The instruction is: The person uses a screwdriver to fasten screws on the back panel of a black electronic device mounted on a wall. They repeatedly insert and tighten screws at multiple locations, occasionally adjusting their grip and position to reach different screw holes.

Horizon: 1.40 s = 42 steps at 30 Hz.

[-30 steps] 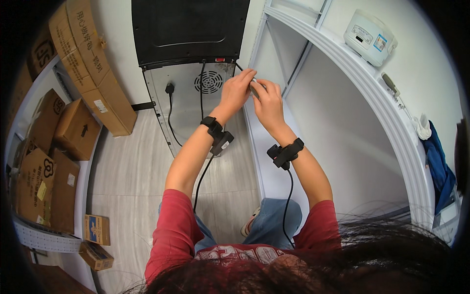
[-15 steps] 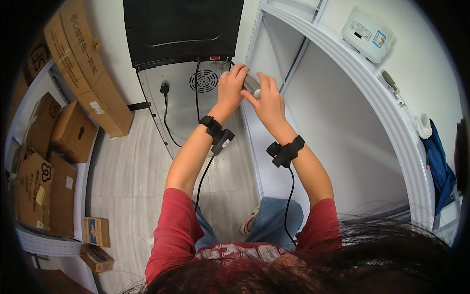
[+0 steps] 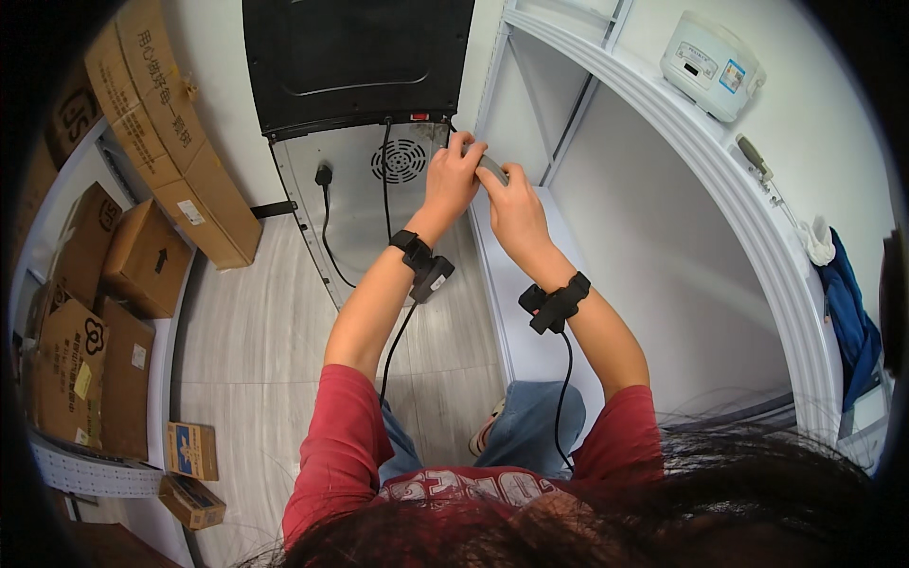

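Both my hands are raised at the right edge of a machine with a black upper panel (image 3: 360,57) and a metal lower back (image 3: 355,204). Between them is a small grey object with a curved edge (image 3: 493,170); its kind is hard to tell because my fingers cover most of it. My left hand (image 3: 453,177) has its fingers bent around the object's left end. With thumb and fingers closed, my right hand (image 3: 517,208) grips its right side. A black strap with a small device (image 3: 431,270) circles my left wrist, and another strapped device (image 3: 554,303) is on my right.
A black power cord (image 3: 386,180) hangs down the metal back, beside a plugged cable (image 3: 325,177). White shelving (image 3: 653,218) stands at the right, holding a rice cooker (image 3: 710,66). Cardboard boxes (image 3: 142,256) fill the left shelf, and a tall carton (image 3: 180,133) leans nearby.
My right hand has turned and dropped slightly, its fingers now more bent over the grey object. The left hand stays nearly in place. The whole view has shifted slightly.
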Each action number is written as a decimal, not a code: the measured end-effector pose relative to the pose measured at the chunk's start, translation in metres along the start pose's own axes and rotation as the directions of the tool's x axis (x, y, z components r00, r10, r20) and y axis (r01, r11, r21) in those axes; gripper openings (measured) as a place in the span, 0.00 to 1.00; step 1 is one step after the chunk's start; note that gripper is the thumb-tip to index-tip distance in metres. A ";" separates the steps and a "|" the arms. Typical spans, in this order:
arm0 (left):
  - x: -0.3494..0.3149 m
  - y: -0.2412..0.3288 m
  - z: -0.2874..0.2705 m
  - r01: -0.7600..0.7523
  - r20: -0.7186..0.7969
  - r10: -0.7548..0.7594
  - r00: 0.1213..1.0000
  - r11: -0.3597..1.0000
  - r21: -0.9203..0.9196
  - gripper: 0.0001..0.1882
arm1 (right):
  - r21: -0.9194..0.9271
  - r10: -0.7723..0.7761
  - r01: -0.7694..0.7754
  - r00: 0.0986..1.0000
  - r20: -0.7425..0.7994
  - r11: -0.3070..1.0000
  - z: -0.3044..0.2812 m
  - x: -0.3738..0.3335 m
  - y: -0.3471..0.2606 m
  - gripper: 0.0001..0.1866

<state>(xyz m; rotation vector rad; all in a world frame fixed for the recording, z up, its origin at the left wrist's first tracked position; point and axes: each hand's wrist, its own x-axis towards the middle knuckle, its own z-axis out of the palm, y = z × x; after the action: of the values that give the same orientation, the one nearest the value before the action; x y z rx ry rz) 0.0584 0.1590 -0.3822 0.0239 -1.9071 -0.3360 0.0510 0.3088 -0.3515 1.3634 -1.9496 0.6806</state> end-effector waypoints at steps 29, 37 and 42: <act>0.000 0.007 -0.004 -0.020 -0.007 0.020 1.000 1.000 0.016 0.19 | 0.179 0.147 -0.153 0.988 0.047 0.972 0.002 -0.004 -0.008 0.15; -0.001 0.005 -0.003 0.003 0.027 -0.004 1.000 1.000 0.023 0.20 | 0.198 0.152 -0.158 0.987 0.047 0.967 0.003 -0.005 -0.008 0.14; 0.001 0.007 -0.003 -0.027 -0.022 0.028 0.999 0.999 0.023 0.17 | 0.151 0.111 -0.105 0.993 -0.032 0.983 0.006 -0.005 -0.005 0.13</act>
<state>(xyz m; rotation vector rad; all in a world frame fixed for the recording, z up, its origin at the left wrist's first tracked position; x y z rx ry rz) 0.0613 0.1645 -0.3788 0.0163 -1.8879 -0.2941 0.0560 0.3056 -0.3589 1.3280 -1.9848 0.9148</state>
